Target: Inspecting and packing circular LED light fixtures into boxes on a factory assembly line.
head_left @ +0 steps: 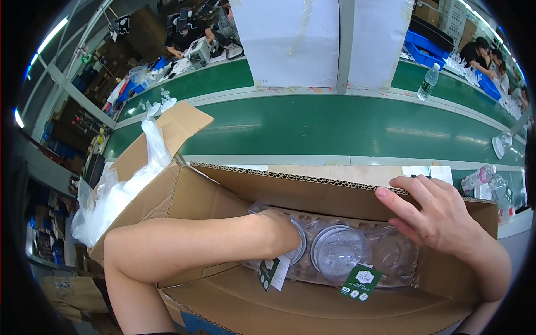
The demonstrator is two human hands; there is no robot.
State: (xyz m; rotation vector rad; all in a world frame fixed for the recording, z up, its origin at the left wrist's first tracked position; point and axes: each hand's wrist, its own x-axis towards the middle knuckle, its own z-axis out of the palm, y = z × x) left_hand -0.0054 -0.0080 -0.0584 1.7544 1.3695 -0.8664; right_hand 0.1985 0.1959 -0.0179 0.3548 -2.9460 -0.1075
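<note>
An open cardboard box (357, 312) stands in front of me. Inside are round clear items (340, 251) with silvery rims, set in a brown tray under clear plastic. Green hang tags (361, 282) lie against them. My left hand (279, 233) reaches down into the box, over the middle rimmed item. Its fingers are hidden behind the back of the hand, so I cannot see whether they grip. Above the box's far right side is my right hand (432, 209), with its fingers apart and nothing in them. Its fingertips are near the box's far edge.
White plastic bags (134, 190) hang over the box's left flap (187, 125). Behind the box runs a green work surface (301, 125). Plastic bottles (479, 177) stand at the right, and another bottle (429, 82) stands farther back. Other people work beyond the white panels (285, 44).
</note>
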